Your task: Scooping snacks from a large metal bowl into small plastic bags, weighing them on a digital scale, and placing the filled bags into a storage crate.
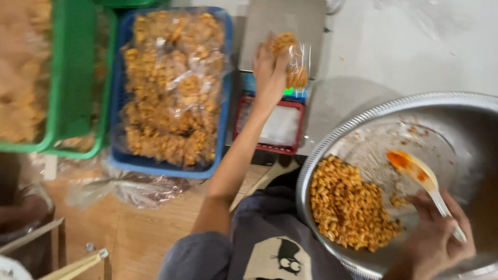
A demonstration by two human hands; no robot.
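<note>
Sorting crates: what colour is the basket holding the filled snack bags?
Blue basket, head view.

The whole view is motion-blurred. The bowl (363, 122) is cut off at the right and bottom edges. The right hand (433, 241) hides the spoon (415, 171) handle's end. The green crate (72, 78) runs off the top and left; the scale (275, 111) display is partly behind the left hand (270, 70)

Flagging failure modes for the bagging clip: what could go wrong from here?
1. The left hand holds the snack bag over the scale; its mouth looks unsealed, so pieces may spill.
2. The right hand grips the spoon at its end; sauce could drip outside the metal basin.
</note>
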